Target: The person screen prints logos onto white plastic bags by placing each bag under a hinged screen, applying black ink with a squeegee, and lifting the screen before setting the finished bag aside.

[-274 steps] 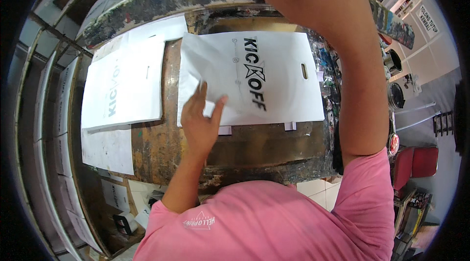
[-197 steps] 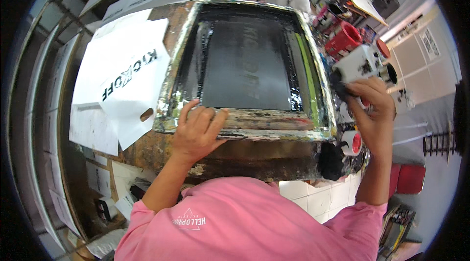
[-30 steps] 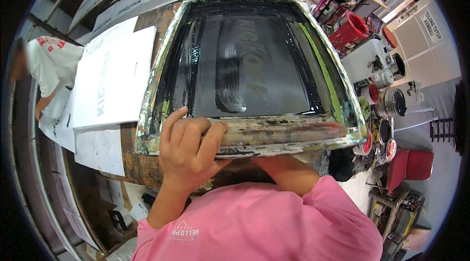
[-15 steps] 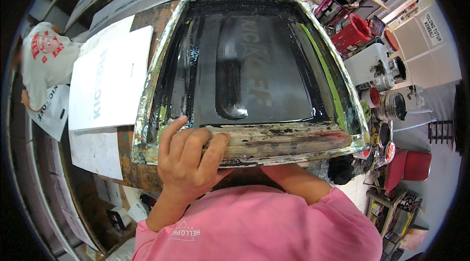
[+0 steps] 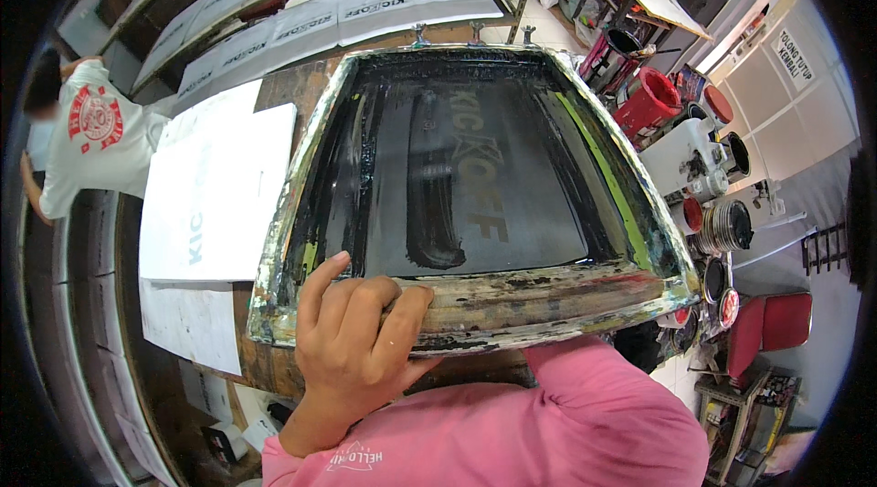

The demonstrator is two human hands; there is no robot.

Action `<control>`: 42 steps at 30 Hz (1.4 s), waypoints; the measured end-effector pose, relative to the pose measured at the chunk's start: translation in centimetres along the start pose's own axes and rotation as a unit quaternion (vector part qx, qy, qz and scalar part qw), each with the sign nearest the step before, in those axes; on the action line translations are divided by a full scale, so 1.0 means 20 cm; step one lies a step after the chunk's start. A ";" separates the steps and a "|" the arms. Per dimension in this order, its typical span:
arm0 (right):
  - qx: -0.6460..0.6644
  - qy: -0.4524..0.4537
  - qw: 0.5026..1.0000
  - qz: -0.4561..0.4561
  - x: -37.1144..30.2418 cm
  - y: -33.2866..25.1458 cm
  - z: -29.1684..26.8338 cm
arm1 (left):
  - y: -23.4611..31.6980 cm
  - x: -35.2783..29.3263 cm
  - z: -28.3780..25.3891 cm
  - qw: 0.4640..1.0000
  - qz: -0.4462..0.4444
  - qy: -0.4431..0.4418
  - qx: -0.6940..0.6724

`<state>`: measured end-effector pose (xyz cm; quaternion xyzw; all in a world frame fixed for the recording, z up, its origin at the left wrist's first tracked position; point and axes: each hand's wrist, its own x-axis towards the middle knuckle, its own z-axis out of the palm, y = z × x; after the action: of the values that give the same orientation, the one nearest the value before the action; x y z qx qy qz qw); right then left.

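Observation:
A wooden screen printing frame (image 5: 539,301), crusted with dried paint, fills the middle of the view. Its dark mesh (image 5: 375,240) carries stencilled lettering and a wet streak of black ink (image 5: 435,231). My left hand (image 5: 361,322) grips the near rail left of its centre, fingers curled over the top and thumb underneath. My right arm, in a pink sleeve (image 5: 603,386), reaches beneath the near rail; the frame hides the right hand. Left of the frame lies a stack of white printed sheets (image 5: 219,185) on the worn wooden table (image 5: 279,361).
At the left, a person in a white shirt (image 5: 100,140) stands by racks. Printed white bags (image 5: 365,12) lie on shelves beyond the frame. Paint cans and a red bucket (image 5: 647,99) crowd the right side, near a red chair (image 5: 776,322). Clamps (image 5: 475,32) stand at the frame's far edge.
My right arm has reached farther under the frame, so its bare forearm no longer shows. My left hand keeps its grip. The other person has turned toward the left racks.

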<state>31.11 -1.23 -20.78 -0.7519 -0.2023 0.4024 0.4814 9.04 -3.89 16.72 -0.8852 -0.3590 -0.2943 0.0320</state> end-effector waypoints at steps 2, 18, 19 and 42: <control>-0.011 0.001 1.000 -0.008 0.03 -0.01 -0.01 | 0.00 0.00 0.00 1.000 -0.002 0.003 0.007; -0.113 0.007 0.989 -0.092 0.17 -0.12 -0.18 | 0.03 0.02 -0.01 1.000 0.000 0.009 -0.008; -0.127 -0.002 0.986 -0.104 0.10 -0.13 -0.21 | 0.02 0.01 0.00 1.000 0.002 0.010 -0.006; -0.368 -0.197 0.744 -0.521 -0.66 -1.75 -0.95 | -0.04 -0.32 0.32 0.999 0.025 0.019 -0.004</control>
<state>41.38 -5.16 19.70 -0.5518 -0.7858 0.1223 0.2510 8.01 -5.51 7.75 -0.8882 -0.3346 -0.3118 0.0432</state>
